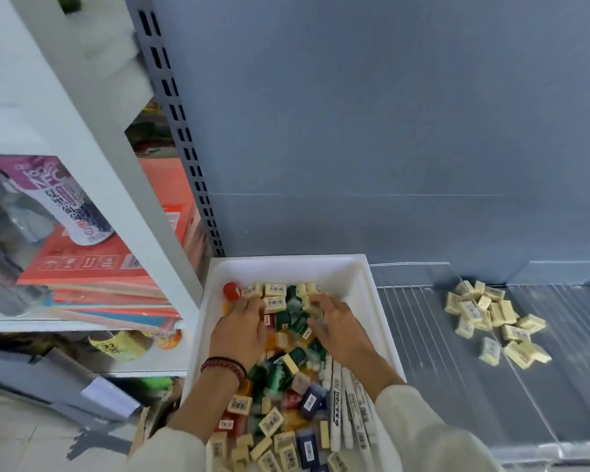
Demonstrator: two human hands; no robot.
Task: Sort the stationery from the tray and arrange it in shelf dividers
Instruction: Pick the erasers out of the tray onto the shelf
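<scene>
Left hand (239,332) and right hand (338,330) deep in erasers (275,290) at the tray's (367,272) far end.
Fingers (249,306) bent down, grip unclear; may scoop green ones along with cream.

Single head camera, close above tray (286,264), facing down toward shelf (409,338).

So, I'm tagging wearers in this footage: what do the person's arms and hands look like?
The left hand and right hand are ungloved. The left sleeve and right sleeve are loose and cream-coloured. Dark red beaded bracelets circle the left wrist.
</scene>
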